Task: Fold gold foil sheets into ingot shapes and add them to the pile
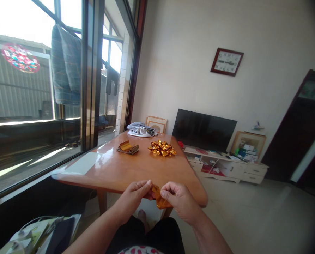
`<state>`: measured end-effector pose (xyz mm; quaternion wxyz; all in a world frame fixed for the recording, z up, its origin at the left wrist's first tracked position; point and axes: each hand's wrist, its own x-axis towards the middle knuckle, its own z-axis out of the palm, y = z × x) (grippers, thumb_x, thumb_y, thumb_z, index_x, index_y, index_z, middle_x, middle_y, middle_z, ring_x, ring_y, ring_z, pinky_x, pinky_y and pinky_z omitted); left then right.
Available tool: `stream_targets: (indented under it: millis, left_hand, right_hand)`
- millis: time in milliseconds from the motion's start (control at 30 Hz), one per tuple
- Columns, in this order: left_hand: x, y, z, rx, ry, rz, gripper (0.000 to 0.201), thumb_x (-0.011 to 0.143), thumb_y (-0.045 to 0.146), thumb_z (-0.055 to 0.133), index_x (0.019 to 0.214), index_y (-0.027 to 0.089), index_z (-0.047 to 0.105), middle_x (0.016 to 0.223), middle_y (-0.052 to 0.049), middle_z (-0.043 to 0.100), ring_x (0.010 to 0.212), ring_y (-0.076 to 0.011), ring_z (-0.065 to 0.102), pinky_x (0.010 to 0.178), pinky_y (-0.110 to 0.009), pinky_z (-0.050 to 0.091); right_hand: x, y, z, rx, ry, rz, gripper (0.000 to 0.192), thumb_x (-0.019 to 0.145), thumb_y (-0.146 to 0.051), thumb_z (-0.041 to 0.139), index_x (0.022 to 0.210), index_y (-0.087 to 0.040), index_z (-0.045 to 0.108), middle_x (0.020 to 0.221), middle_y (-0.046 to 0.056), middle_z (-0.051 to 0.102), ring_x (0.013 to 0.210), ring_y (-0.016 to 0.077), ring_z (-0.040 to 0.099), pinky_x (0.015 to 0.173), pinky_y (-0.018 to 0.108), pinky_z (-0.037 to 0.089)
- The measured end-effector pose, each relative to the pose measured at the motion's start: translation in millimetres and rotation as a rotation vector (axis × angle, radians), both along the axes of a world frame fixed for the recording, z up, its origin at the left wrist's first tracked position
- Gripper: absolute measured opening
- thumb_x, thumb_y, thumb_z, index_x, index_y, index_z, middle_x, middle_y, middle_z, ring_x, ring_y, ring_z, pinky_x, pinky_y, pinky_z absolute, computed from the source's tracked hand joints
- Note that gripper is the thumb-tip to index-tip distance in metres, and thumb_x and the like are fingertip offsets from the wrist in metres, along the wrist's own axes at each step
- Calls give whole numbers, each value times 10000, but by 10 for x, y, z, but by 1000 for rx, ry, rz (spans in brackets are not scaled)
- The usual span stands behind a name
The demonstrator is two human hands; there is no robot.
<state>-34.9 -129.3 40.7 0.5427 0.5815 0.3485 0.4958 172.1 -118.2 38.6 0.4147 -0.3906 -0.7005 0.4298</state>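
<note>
A piece of shiny gold foil paper (pixel 161 202) is held between my two hands, just off the near edge of the wooden table (pixel 136 169). My left hand (pixel 139 192) pinches its left side with thumb and fingers. On the other side, my right hand (pixel 179 198) has its thumb and forefinger closed on the foil. Farther up the table lies a heap of folded gold foil pieces (pixel 162 148). Left of that heap sits a stack of flat gold-brown paper sheets (pixel 127 147), its top sheet curling up.
Folded cloths (pixel 141 129) lie at the table's far end. A pale sheet (pixel 81 163) covers part of its left side. A television (pixel 203 128) stands on a white cabinet (pixel 234 169) beyond. Papers and a cable lie on a surface (pixel 41 234) at lower left.
</note>
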Motion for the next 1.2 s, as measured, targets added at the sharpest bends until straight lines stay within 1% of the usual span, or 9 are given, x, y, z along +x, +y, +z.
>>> stream_targets:
  millis: [67, 233, 433, 600, 733, 867, 967, 1100, 1200]
  left_hand:
    - [11, -4, 4, -27, -29, -5, 462, 934, 565, 567, 909, 144, 755, 798, -73, 733, 776, -189, 635, 777, -302, 490]
    - [35, -5, -15, 13, -57, -4, 332, 831, 477, 740, 794, 148, 724, 734, -28, 676, 721, -154, 582, 735, -270, 454]
    - [1, 26, -64, 53, 12, -30, 343, 845, 478, 724, 776, 144, 690, 700, 2, 599, 695, -130, 500, 696, -257, 409]
    - [-18, 54, -63, 79, 59, -50, 360, 860, 492, 706, 785, 141, 672, 702, 11, 571, 683, -124, 474, 670, -256, 390]
    - [-26, 42, -37, 70, 62, -52, 356, 886, 473, 678, 759, 140, 679, 703, -4, 598, 701, -134, 504, 700, -262, 408]
    - [-16, 14, -18, 2, -40, -35, 350, 913, 471, 630, 806, 146, 700, 793, -42, 683, 777, -167, 589, 785, -284, 459]
    - [2, 7, -27, 3, -55, 73, 333, 906, 477, 623, 834, 161, 699, 827, -49, 705, 814, -188, 624, 806, -296, 472]
    - [38, 21, -86, 127, 33, 296, 276, 845, 448, 699, 826, 173, 695, 789, -30, 684, 781, -181, 602, 737, -269, 458]
    - [80, 30, -136, 211, 119, 338, 249, 848, 422, 702, 843, 173, 717, 794, -35, 686, 764, -182, 606, 722, -271, 469]
  right_hand:
    - [3, -3, -4, -1, 11, -9, 290, 890, -428, 687, 838, -143, 676, 729, 5, 618, 661, 128, 539, 624, 257, 452]
    - [-19, -6, -58, -34, 43, 0, 307, 884, -445, 696, 833, -144, 660, 734, 8, 613, 671, 133, 544, 631, 259, 449]
    - [-59, -35, -55, -114, 52, 25, 309, 867, -447, 715, 830, -151, 637, 707, -10, 589, 622, 107, 501, 584, 227, 410]
    - [-92, -67, -5, -106, 17, 2, 298, 867, -433, 708, 816, -151, 628, 688, -12, 574, 607, 102, 475, 550, 216, 377]
    - [-82, -59, -38, -107, 69, 40, 309, 866, -441, 710, 808, -151, 620, 677, -22, 550, 598, 94, 450, 549, 213, 374]
    - [-68, -32, -109, -96, 121, 14, 321, 865, -459, 709, 817, -153, 623, 664, -24, 549, 578, 91, 437, 536, 211, 367]
    - [-76, -8, -155, -43, 116, -64, 334, 880, -483, 683, 834, -155, 638, 684, -10, 574, 595, 107, 471, 548, 220, 388]
    - [-115, 8, -164, 64, 62, -196, 356, 888, -512, 653, 846, -158, 665, 700, 11, 612, 627, 139, 520, 566, 237, 417]
    - [-164, -16, -132, 149, 18, -263, 322, 896, -481, 639, 813, -171, 667, 683, 7, 620, 622, 144, 526, 583, 244, 425]
